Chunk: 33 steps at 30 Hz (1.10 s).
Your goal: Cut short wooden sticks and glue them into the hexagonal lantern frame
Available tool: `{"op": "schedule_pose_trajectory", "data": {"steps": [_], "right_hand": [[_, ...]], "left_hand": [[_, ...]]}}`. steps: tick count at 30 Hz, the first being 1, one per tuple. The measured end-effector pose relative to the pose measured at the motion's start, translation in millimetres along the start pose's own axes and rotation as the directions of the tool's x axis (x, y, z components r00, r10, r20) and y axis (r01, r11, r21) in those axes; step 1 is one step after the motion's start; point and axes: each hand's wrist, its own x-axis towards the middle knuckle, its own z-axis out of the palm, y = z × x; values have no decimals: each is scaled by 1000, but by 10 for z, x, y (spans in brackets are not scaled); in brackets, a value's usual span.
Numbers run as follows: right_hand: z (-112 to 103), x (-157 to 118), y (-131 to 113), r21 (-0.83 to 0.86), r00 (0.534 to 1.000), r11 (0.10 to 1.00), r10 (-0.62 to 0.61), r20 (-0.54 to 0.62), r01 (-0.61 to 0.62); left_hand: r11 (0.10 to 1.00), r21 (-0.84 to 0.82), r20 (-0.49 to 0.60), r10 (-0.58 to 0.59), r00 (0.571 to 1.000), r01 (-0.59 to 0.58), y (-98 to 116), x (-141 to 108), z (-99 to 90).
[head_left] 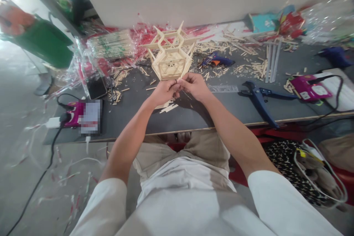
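A pale wooden stick structure (172, 61), built as a many-sided openwork frame with pointed tips, is at the middle of the dark table. My left hand (165, 92) has its fingers closed at the structure's near lower edge. Beside it, my right hand (194, 85) pinches the near right corner, and the fingertips of both hands almost meet. Any small piece between the fingertips is too small to make out. Short loose sticks (169, 107) lie just below my left hand.
A blue glue gun (219, 59) lies behind on the right, among scattered sticks. Blue cutters (258, 99) and a clear ruler (224, 89) are at the right. Plastic-wrapped stick bundles (112, 44), a phone (91, 117) and a magenta power strip (74, 113) are left.
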Motion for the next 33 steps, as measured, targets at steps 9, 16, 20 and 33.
{"op": "schedule_pose_trajectory", "data": {"steps": [9,16,20,33], "right_hand": [[32,-27,-89,-49,1000,999,12,-17,-13],[26,-22,-175,-66,993,991,120,4,-120],[-287,-132,-364,-259,956,927,290,40,-270],[-2041,-1611,-545,-875,821,-95,309,-480,-475]], "left_hand": [[996,-42,-40,-86,995,85,-26,19,28],[994,-27,-52,-103,993,102,-7,27,-3],[989,-47,-32,-142,989,141,-19,19,-19],[996,65,-39,-61,997,63,-76,39,-6]]}}
